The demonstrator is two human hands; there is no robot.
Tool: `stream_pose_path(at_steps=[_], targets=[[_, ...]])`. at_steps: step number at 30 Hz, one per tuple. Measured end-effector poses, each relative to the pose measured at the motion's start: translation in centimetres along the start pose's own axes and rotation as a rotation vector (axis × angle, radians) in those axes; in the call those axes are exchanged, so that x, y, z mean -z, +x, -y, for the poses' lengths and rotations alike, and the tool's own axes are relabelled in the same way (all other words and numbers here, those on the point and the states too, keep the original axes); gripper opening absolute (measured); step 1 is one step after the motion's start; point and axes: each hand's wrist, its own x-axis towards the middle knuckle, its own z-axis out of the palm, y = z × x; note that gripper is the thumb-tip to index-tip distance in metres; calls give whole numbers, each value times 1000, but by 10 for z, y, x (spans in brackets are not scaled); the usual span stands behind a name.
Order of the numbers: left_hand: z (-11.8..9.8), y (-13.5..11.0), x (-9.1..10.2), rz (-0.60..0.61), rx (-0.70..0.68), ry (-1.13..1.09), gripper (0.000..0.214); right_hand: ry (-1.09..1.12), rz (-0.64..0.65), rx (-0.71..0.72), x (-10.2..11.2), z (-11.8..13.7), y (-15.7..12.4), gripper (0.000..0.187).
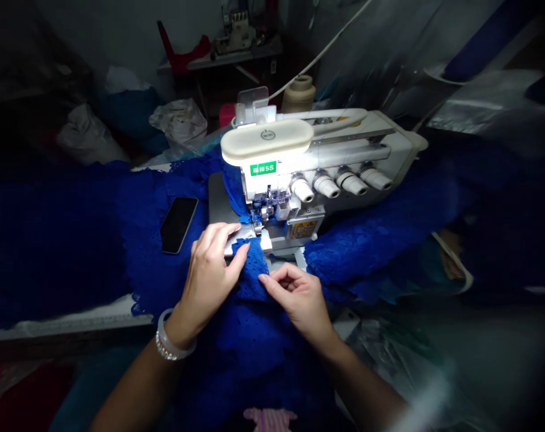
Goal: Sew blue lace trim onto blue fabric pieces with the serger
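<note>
Bench [69,323]: its front edge shows at the left, and blue heaps [96,240] cover much of its top.
Pink cloth [270,419]: a small bit, nearest of all.
Blue cloth [254,288]: it hangs down past the bench's front edge, and its top end lies on the sewing machine [272,174], just by the metal foot [258,228].
Right hand [302,297]: thumb and fingers pinch the right edge of the blue cloth.
Left hand [209,258]: thumb and fingers are spread wide; the thumb is at the cloth's left edge, but I cannot tell how hard it presses.
Feel: soft, thin and light, I think, with little holes that could snag; best held flat by both side edges, fingers clear of the foot.
Phone [179,225]: lies on the blue heaps, left of the machine, back from the bench's front edge.
Thread cone [298,95]: stands behind the machine.
Far back: pale bag [180,123], and another machine [235,33] on a far bench [245,57].
</note>
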Motion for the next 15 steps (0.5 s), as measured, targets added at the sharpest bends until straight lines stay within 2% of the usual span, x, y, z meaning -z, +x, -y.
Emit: stream_pose_path(at_steps=[2, 5, 10, 15], targets=[[-2, 3, 0, 32, -4, 81, 10, 18, -10, 31, 0, 0, -1, 28], [-8, 6, -6, 70, -23, 29, 7, -1, -19, 105, 6, 0, -5, 17], [-15, 10, -18, 25, -61, -128, 4, -163, 89, 156, 19, -2, -1, 41], [-8, 11, -11, -19, -47, -115, 4, -242, 188, 167, 15, -1, 11, 51]])
